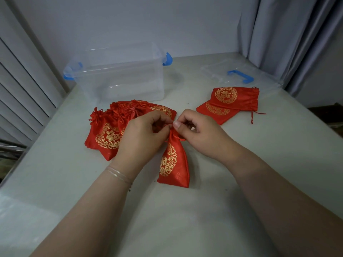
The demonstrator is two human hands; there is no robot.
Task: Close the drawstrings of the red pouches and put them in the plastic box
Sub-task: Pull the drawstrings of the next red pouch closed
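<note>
From the head camera, the left hand [143, 134] and the right hand [198, 130] are both pinching the gathered neck of a red pouch [173, 164] lying on the tabletop [185, 219], with fingers curled tight. The clear plastic box [120, 75] is standing open behind this pouch. A heap of tied pouches [107, 130] is lying left of it, two flat pouches [230, 102] right of it, and the lid [241, 75] farther behind on the right.

left hand [143, 134] + right hand [199, 131] — pinch pouch [173, 164] neck | plastic box [122, 75] — behind
</note>
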